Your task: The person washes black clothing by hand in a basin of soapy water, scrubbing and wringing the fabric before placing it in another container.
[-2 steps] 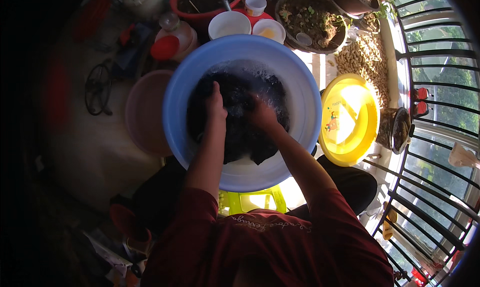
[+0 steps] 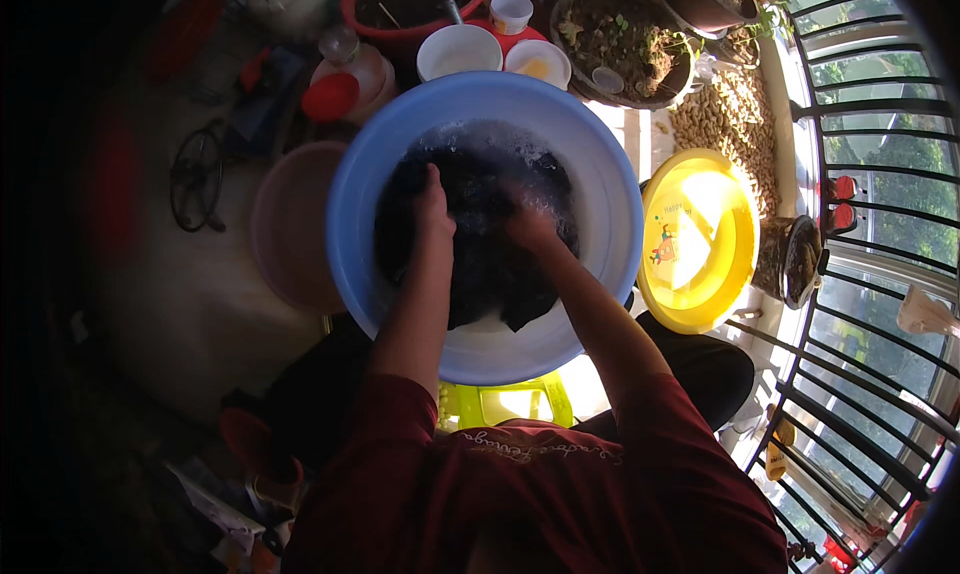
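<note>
A big blue basin (image 2: 345,224) stands before me, holding dark wet cloth (image 2: 480,274) in water with some suds at its far side. My left hand (image 2: 432,210) is in the left part of the cloth, thumb pointing away from me, the other fingers curled into the dark fabric. To the right, my right hand (image 2: 528,222) also grips the cloth, its fingertips partly hidden in it and slightly blurred. What kind of garment it is cannot be made out.
A yellow basin (image 2: 740,274) stands to the right, a pinkish basin (image 2: 285,224) to the left. Behind are a white bowl (image 2: 458,52), a red-rimmed pot (image 2: 350,9) and a planter (image 2: 640,54). A green stool (image 2: 515,402) shows near me; black railings (image 2: 880,164) line the right.
My right hand has shifted slightly within the cloth, and its fingers are a little deeper in the dark fabric. The left hand has hardly moved.
</note>
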Demonstrator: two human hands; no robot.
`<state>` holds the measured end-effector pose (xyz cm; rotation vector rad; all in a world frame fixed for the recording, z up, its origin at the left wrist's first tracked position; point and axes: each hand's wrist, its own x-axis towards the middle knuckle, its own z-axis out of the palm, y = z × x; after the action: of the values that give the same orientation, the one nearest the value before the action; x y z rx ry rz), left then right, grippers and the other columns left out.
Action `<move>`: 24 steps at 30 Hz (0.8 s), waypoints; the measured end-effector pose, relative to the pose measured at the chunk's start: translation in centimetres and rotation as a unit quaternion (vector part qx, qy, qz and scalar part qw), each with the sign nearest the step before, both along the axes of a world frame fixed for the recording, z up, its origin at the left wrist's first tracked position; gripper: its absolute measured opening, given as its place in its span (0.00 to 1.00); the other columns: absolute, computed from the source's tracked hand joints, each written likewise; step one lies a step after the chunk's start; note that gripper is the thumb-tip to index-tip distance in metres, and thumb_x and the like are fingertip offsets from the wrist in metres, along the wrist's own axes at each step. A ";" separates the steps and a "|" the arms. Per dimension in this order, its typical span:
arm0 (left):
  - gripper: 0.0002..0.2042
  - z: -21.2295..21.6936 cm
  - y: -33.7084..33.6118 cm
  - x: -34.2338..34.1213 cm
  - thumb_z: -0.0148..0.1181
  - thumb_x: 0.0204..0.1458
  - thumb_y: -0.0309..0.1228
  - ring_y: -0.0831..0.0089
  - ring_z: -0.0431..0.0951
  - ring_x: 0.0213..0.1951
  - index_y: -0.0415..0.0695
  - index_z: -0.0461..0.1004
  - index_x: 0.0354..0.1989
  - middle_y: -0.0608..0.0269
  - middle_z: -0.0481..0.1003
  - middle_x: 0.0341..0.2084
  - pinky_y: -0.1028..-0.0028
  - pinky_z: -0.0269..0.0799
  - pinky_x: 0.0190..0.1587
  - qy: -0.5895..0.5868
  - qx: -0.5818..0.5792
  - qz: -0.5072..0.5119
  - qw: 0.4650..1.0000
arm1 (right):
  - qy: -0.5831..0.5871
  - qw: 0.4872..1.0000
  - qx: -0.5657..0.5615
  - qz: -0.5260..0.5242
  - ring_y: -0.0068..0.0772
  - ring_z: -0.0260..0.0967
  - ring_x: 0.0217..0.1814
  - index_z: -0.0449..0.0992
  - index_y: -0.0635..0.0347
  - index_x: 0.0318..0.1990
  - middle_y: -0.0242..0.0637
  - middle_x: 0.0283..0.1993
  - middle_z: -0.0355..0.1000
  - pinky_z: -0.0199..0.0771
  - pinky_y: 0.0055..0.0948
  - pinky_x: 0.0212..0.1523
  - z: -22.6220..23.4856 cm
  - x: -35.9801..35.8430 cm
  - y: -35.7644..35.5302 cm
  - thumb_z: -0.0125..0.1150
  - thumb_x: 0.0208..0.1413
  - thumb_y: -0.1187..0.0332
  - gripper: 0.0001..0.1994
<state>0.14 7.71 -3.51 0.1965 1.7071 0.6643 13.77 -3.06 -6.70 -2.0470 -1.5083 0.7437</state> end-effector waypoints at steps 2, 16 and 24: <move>0.34 -2.9 0.2 -1.4 0.57 0.50 0.54 0.58 0.69 0.53 0.42 0.63 0.59 0.56 0.68 0.54 0.55 0.61 0.57 -0.108 0.030 0.033 0.993 | 0.067 0.994 -0.078 -0.032 0.48 0.63 0.56 0.74 0.52 0.48 0.43 0.56 0.65 0.65 0.39 0.56 3.0 0.7 2.3 0.66 0.39 0.64 0.24; 0.17 -4.2 -2.8 -3.9 0.47 0.57 0.43 0.67 0.73 0.41 0.43 0.71 0.44 0.59 0.73 0.37 0.69 0.68 0.50 -0.687 0.061 -0.026 0.724 | 0.073 0.974 0.206 0.060 0.42 0.71 0.39 0.75 0.53 0.38 0.37 0.41 0.69 0.74 0.35 0.36 16.9 -8.3 -1.4 0.65 0.40 0.66 0.14; 0.15 6.4 -5.5 0.5 0.52 0.51 0.40 0.63 0.74 0.44 0.42 0.73 0.41 0.59 0.75 0.40 0.64 0.69 0.48 -0.397 0.102 0.108 0.906 | -0.003 0.984 -0.064 -0.169 0.51 0.71 0.37 0.75 0.56 0.37 0.44 0.36 0.72 0.72 0.44 0.39 10.4 -1.3 4.0 0.60 0.47 0.53 0.18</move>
<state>0.68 2.18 2.87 -0.1176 0.8756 0.9325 12.50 0.93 3.73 -2.3212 -1.0975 0.7120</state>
